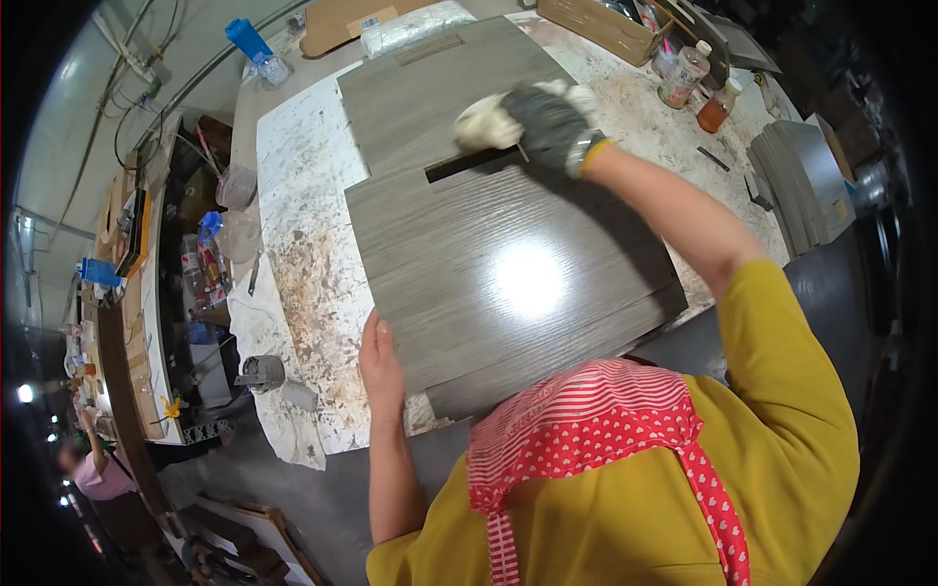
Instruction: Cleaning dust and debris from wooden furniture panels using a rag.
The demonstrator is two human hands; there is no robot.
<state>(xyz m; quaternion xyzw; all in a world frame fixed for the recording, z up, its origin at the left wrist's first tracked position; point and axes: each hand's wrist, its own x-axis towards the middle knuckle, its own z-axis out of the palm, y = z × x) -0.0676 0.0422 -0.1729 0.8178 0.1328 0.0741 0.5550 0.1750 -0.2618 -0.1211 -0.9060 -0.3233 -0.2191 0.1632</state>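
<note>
A grey wood-grain panel [449,264] with a dark rectangular slot lies on the table in front of me. My left hand [381,363] is bare and holds the panel's left edge near its lower corner; some of its fingers are hidden. Farther off, a second grey panel [391,117] lies partly under the first. My right hand [552,122], in a dark grey glove, grips a bunched cream cloth [487,124] just beyond the slot, against the far panel. The hand and cloth are slightly blurred.
A stained white table [303,186] bears the panels. Bottles [686,75] and a cardboard box [606,29] stand far right, beside stacked grey panels [799,186]. Nearer left is a grey-smeared cup [262,372]. Another person [103,474] works at far left.
</note>
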